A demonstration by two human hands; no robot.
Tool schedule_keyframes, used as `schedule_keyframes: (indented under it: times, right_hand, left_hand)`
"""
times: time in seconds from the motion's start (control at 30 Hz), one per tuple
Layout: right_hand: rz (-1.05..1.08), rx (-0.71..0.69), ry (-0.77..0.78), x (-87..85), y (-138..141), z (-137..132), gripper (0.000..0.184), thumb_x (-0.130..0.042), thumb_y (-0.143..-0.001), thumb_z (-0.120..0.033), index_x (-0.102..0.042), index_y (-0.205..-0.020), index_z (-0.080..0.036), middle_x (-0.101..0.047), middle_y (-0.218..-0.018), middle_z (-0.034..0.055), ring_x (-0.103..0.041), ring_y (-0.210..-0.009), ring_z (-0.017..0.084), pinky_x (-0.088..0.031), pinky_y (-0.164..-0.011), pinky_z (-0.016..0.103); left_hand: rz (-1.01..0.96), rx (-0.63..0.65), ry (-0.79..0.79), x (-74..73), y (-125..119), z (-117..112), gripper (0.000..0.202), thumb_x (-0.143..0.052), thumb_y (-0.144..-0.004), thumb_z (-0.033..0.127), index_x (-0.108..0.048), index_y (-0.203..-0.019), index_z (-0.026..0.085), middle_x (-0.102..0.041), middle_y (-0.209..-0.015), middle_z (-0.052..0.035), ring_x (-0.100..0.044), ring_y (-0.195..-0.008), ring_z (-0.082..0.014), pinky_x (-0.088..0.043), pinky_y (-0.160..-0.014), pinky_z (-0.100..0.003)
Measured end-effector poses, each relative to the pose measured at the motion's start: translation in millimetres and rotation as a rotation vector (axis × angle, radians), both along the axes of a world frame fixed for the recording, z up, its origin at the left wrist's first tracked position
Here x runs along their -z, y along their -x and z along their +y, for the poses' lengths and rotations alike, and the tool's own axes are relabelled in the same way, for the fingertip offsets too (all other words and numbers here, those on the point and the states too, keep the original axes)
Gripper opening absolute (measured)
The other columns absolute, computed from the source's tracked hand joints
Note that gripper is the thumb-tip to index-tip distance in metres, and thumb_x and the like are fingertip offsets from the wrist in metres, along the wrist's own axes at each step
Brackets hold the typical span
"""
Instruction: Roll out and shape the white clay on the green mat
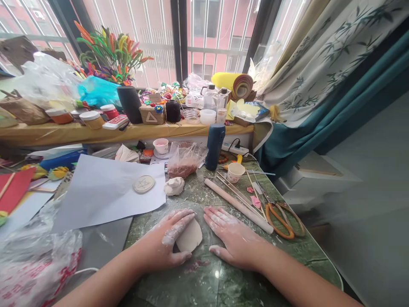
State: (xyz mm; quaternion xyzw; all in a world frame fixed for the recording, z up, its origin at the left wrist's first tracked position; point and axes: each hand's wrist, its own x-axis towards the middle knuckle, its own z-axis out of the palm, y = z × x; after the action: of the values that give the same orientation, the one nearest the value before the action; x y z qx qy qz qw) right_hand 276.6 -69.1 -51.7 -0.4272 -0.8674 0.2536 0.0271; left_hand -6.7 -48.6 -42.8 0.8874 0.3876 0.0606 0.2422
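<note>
A flat slab of pale clay point(191, 237) lies on the green tabletop point(179, 290). My left hand point(171, 238) rests along its left edge, thumb and fingers stretched around it, partly covering it. Just right of the slab, my right hand point(230, 236) lies flat on the table, fingers extended and apart from the clay. White powder or clay coats both hands. Beyond them sit a lump of clay point(174, 186) and a wooden rolling pin point(238, 206). On a white paper sheet point(105, 192) is a round clay disc point(144, 184) with a star marked on it.
Orange-handled scissors point(281, 221), thin sticks point(234, 192) and a paper cup point(235, 172) stand right of the rolling pin. Behind are a dark blue bottle point(214, 147) and a bag of brown material point(185, 160). Crumpled plastic point(35, 264) lies at left. The windowsill point(64, 133) holds jars and crafts.
</note>
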Motion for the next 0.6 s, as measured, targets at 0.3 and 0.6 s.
schedule_keyframes:
  times: [0.3,0.6]
  right_hand:
    - [0.100,-0.061,-0.024,-0.9,29.7,18.3,0.089,-0.048,-0.098,-0.063,-0.020,-0.162,-0.008,-0.014,-0.169,0.0156,-0.009,-0.158,0.028,-0.006,-0.130,0.047]
    - [0.156,0.025,-0.366,-5.6,-45.2,20.7,0.054,-0.041,-0.105,-0.044,-0.051,-0.149,-0.015,-0.052,-0.154,0.0119,-0.040,-0.148,0.027,-0.021,-0.127,0.048]
  left_hand:
    - [-0.020,0.031,-0.032,6.9,5.4,-0.7,0.092,-0.075,-0.082,0.043,-0.030,-0.160,0.029,-0.030,-0.167,-0.0119,-0.035,-0.150,-0.0377,-0.037,-0.121,-0.052]
    - [0.034,-0.100,-0.014,8.3,8.2,-16.5,0.089,-0.072,-0.086,0.046,-0.029,-0.162,0.031,-0.029,-0.168,-0.0075,-0.035,-0.150,-0.0382,-0.036,-0.122,-0.054]
